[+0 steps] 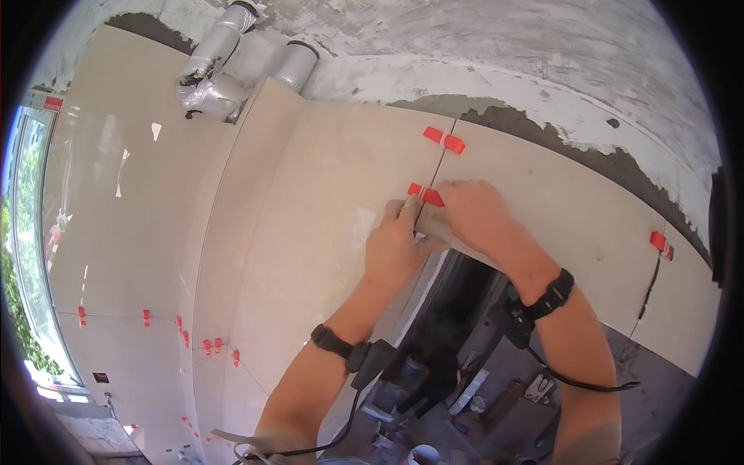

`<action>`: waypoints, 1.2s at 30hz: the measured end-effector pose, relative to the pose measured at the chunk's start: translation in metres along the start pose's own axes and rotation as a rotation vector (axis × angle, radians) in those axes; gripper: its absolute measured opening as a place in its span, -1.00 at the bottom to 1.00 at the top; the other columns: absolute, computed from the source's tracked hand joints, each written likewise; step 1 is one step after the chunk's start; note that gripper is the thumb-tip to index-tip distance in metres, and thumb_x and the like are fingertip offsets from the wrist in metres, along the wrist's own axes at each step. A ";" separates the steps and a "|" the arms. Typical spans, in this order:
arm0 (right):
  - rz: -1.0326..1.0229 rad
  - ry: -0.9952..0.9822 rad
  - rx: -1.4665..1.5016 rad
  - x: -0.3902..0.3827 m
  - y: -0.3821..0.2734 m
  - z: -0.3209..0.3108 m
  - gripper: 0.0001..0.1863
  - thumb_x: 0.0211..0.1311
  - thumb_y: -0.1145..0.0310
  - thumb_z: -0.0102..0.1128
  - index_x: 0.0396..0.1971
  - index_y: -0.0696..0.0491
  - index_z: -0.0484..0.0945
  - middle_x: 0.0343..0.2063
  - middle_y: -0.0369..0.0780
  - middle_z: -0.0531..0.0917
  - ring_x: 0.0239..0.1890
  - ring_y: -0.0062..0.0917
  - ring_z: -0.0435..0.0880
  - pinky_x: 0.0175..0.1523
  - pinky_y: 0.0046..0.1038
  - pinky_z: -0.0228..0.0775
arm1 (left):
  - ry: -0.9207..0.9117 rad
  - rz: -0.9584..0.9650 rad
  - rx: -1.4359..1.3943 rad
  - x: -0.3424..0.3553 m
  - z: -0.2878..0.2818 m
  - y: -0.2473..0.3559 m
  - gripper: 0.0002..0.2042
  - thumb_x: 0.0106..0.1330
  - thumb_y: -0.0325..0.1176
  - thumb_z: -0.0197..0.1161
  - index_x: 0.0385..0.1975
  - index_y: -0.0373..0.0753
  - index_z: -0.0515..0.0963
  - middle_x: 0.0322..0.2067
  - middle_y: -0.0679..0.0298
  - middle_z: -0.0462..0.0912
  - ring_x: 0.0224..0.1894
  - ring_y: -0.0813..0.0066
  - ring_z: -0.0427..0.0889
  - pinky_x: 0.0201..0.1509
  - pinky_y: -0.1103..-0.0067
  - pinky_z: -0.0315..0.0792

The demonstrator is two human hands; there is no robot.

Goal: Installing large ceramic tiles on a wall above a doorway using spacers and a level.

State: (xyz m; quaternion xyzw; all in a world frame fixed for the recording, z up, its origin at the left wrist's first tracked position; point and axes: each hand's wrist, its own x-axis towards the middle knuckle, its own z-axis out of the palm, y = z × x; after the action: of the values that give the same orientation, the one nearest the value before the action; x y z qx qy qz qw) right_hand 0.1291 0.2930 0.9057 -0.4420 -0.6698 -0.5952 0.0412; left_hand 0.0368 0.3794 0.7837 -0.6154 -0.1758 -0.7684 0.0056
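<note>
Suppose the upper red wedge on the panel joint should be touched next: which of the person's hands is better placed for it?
Probably the right hand: it reaches higher and is nearer to the upper red wedge. The left hand sits lower, just below the lower red wedge.

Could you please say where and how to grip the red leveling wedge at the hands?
Probably pinch the red leveling wedge by its right end, from the right: lying across the tile joint, it juts beyond its white clip there.
</note>
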 end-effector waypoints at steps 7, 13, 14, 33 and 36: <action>-0.403 0.146 0.111 0.018 0.028 -0.011 -0.51 0.02 0.35 0.34 0.04 -0.02 0.54 -0.08 -0.27 0.65 -0.08 -0.33 0.65 -0.04 -0.30 0.54 | -0.062 0.021 0.002 0.006 -0.003 -0.009 -0.22 -0.11 -0.14 0.60 0.15 -0.34 0.43 -0.03 0.08 0.54 -0.19 0.09 0.66 -0.18 0.37 0.56; -0.601 -0.045 0.022 0.032 0.031 -0.019 -0.50 0.01 0.40 0.32 0.04 0.03 0.52 -0.04 -0.31 0.62 -0.10 -0.31 0.62 -0.06 -0.32 0.54 | -0.061 0.117 0.001 0.014 -0.005 -0.021 -0.24 -0.16 -0.12 0.62 0.09 -0.31 0.47 -0.04 0.07 0.57 -0.18 0.10 0.67 -0.16 0.36 0.57; -0.593 -0.053 0.017 0.034 0.032 -0.018 -0.50 0.01 0.40 0.32 0.04 0.03 0.52 -0.04 -0.31 0.62 -0.10 -0.31 0.62 -0.06 -0.32 0.54 | -0.065 0.121 -0.010 0.014 -0.004 -0.021 -0.24 -0.16 -0.12 0.62 0.09 -0.31 0.47 -0.04 0.07 0.57 -0.18 0.10 0.67 -0.16 0.36 0.57; -0.584 0.073 -0.070 0.035 0.029 -0.010 -0.82 0.03 0.37 0.27 -0.31 0.00 0.60 -0.39 -0.33 0.63 -0.23 -0.35 0.64 -0.13 -0.30 0.52 | 0.045 0.240 -0.107 0.015 0.003 -0.028 -0.34 -0.21 -0.20 0.63 -0.06 -0.34 0.51 -0.21 0.10 0.61 -0.29 0.11 0.65 -0.27 0.40 0.54; -0.591 0.088 -0.071 0.034 0.029 -0.016 -0.84 0.02 0.37 0.27 -0.33 -0.03 0.62 -0.46 -0.35 0.63 -0.28 -0.36 0.65 -0.14 -0.30 0.52 | 0.036 0.232 -0.109 0.015 0.001 -0.021 -0.35 -0.20 -0.23 0.64 -0.06 -0.34 0.51 -0.20 0.09 0.62 -0.29 0.14 0.65 -0.26 0.41 0.54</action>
State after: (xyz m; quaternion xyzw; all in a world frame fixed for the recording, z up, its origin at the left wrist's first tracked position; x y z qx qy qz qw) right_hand 0.1195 0.2954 0.9526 -0.2029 -0.7457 -0.6232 -0.1203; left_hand 0.0288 0.4028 0.7926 -0.6171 -0.0615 -0.7819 0.0642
